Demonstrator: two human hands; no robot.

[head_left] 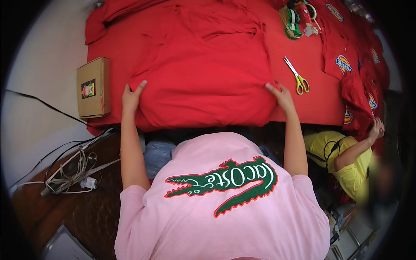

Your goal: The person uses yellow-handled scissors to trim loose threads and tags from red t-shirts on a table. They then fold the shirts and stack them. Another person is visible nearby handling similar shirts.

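Note:
A plain red shirt (208,82) is spread over the front of a table covered in red cloth, its lower part bunched along the near edge. Gripping its left side is my left hand (132,99), thumb on top and fingers partly hidden at the fabric's edge. My right hand (281,96) pinches the opposite side the same way. Between the hands the fabric hangs in soft folds over the table edge. Yellow-handled scissors (301,84) lie a little beyond my right hand. A brown cardboard box (99,82) stands to the left of my left hand.
Tape dispensers (294,24) sit at the back right. Red garments with round badges (346,47) are piled at the right. A co-worker in a yellow top (353,167) reaches to that pile. Tangled cables (71,171) lie low on the left.

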